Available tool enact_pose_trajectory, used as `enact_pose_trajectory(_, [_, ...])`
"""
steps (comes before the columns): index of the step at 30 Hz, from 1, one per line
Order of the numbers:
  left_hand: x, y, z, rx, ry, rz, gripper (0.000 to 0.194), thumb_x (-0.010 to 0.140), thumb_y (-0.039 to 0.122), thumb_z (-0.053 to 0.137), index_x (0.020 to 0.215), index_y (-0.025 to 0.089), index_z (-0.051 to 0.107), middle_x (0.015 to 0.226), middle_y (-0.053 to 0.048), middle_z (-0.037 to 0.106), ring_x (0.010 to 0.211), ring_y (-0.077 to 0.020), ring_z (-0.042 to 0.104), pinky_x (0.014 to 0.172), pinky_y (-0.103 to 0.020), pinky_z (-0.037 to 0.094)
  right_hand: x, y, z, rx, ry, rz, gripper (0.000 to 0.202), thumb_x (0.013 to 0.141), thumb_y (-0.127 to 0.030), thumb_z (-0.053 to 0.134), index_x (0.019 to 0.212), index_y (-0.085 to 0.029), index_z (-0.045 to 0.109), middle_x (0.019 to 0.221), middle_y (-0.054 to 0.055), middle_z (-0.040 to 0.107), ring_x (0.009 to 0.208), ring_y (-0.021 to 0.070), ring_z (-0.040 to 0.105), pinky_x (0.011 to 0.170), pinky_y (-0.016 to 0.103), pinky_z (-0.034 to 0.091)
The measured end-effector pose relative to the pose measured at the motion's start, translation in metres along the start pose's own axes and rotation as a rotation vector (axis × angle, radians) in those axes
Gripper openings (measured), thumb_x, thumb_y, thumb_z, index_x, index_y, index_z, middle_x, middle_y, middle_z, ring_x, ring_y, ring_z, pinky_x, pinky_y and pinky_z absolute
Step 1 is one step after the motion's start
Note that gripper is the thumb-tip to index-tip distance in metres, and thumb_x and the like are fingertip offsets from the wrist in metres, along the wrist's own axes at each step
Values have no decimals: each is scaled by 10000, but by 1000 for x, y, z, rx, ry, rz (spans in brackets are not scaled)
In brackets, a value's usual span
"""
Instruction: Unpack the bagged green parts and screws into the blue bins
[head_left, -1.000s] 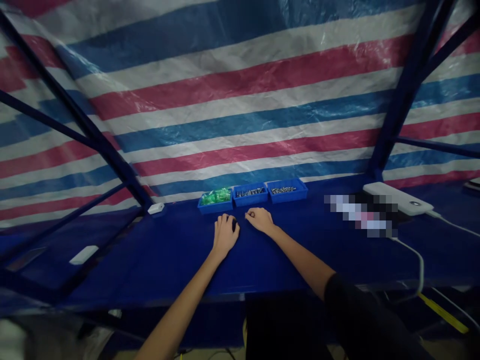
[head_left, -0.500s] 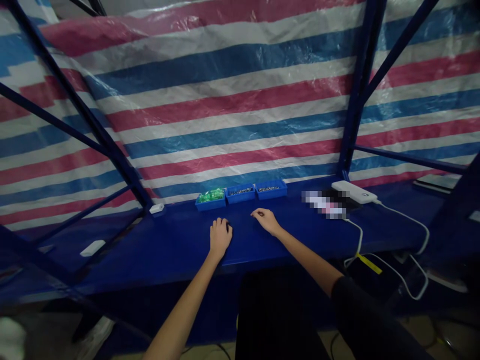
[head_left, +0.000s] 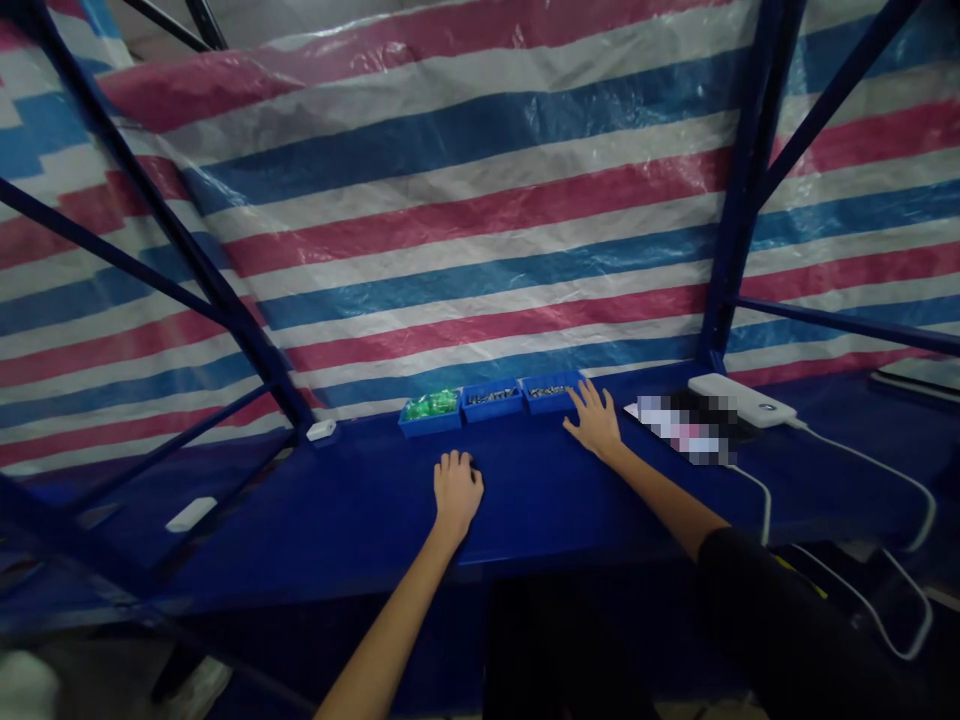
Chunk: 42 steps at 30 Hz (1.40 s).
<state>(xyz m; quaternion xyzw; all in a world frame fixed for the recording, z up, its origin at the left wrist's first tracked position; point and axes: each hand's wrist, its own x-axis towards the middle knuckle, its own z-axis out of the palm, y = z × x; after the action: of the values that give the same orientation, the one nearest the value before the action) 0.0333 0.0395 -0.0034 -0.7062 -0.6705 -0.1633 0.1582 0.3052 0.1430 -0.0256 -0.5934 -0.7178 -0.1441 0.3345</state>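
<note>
My left hand [head_left: 456, 492] rests back-up on the blue tabletop [head_left: 337, 510], its fingers curled down. A small dark patch shows by its thumb, too unclear to name. With fingers spread, my right hand [head_left: 596, 425] reaches to the front right corner of the right blue bin [head_left: 551, 405], which contains small metal parts. Beside it, the middle blue bin [head_left: 493, 408] has small dark and silvery metal parts in it. Green plastic-looking pieces [head_left: 435, 403] fill the left blue bin [head_left: 431, 427].
Right of my hand lie a phone [head_left: 679, 430] with a blurred screen and a white power bank [head_left: 742, 400], with white cables running off the edge. Two small white objects, one near [head_left: 321, 430] and one farther [head_left: 192, 514], lie left. Striped sheeting [head_left: 480, 200] hangs behind between blue posts.
My right hand has moved right and forward to the right bin, and its fingers have gone from pinched to spread. My left hand keeps its curled pose on the tabletop. The view has shifted slightly.
</note>
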Motion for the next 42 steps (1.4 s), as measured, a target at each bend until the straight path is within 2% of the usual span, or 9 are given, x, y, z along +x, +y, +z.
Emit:
enact_pose_trajectory(9, [5, 27, 2, -110, -49, 531, 401, 883, 115, 320, 1204, 216, 538, 1248, -103, 563, 1261, -259, 437, 1022, -431, 361, -40, -28, -42, 172, 35, -152, 371, 838, -394, 443, 1095, -187, 612, 1034, 110, 638, 1017, 249, 540, 1023, 418, 235])
enact_pose_trajectory(13, [11, 58, -6, -281, 51, 505, 376, 924, 270, 319, 1239, 191, 509, 1290, -106, 542, 1311, -249, 380, 1047, -444, 348, -53, -25, -55, 267, 214, 250, 404, 843, -435, 441, 1153, -211, 571, 1171, 109, 573, 1121, 258, 490, 977, 410, 275])
enact_pose_trajectory(16, [37, 98, -13, -414, 88, 440, 407, 937, 323, 284, 1271, 186, 473, 1372, -86, 471, 1348, -219, 319, 1065, -440, 338, -51, -14, -50, 274, 123, 625, 602, 830, -534, 411, 1297, -156, 455, 1268, 165, 512, 1188, 304, 442, 975, 457, 268])
enact_pose_trajectory(19, [74, 137, -10, -472, 1, 425, 455, 943, 359, 251, 1304, 163, 446, 1444, -67, 379, 1388, -208, 228, 1103, -412, 295, -47, -7, -42, 287, -77, 672, 584, 833, -570, 381, 1183, -136, 554, 1232, 170, 550, 1181, 298, 452, 995, 465, 241])
enact_pose_trajectory(22, [99, 159, 5, -426, -199, 391, 468, 935, 343, 270, 1316, 138, 449, 1450, -84, 361, 1394, -243, 199, 1124, -429, 249, -46, -6, -39, 305, -130, 613, 516, 835, -576, 384, 1003, -153, 628, 1179, 137, 589, 1159, 275, 474, 1005, 457, 242])
enact_pose_trajectory(27, [97, 158, 24, -416, -253, 398, 466, 934, 313, 249, 1285, 138, 500, 1421, -76, 406, 1401, -264, 156, 1157, -457, 137, -47, -6, -42, 474, -65, 584, 478, 815, -561, 438, 1047, -186, 622, 1117, 108, 618, 1119, 276, 517, 1002, 474, 297])
enact_pose_trajectory(34, [63, 142, 28, -580, -251, 307, 553, 942, 328, 149, 1448, 106, 159, 1529, -105, 115, 1413, -223, 25, 1167, -431, 111, -51, -20, -46, 958, 42, 429, 589, 747, -470, 592, 1282, -248, 481, 1345, 108, 452, 1155, 257, 524, 817, 362, 520])
enact_pose_trajectory(39, [44, 144, 37, -697, -302, 260, 592, 933, 354, 185, 1441, 69, 79, 1527, -170, -25, 1402, -206, -62, 1167, -406, 106, -54, -29, -48, 1159, 17, 408, 867, 685, -391, 685, 1409, -224, 237, 1192, 116, 583, 950, 215, 650, 875, 380, 517])
enact_pose_trajectory(42, [42, 147, 36, -748, -300, 162, 623, 923, 393, 229, 1434, 74, 71, 1530, -178, -11, 1411, -201, -35, 1170, -385, 106, -55, -30, -50, 1088, 22, 394, 793, 708, -376, 659, 1385, -199, 286, 1075, 93, 646, 939, 212, 655, 894, 379, 505])
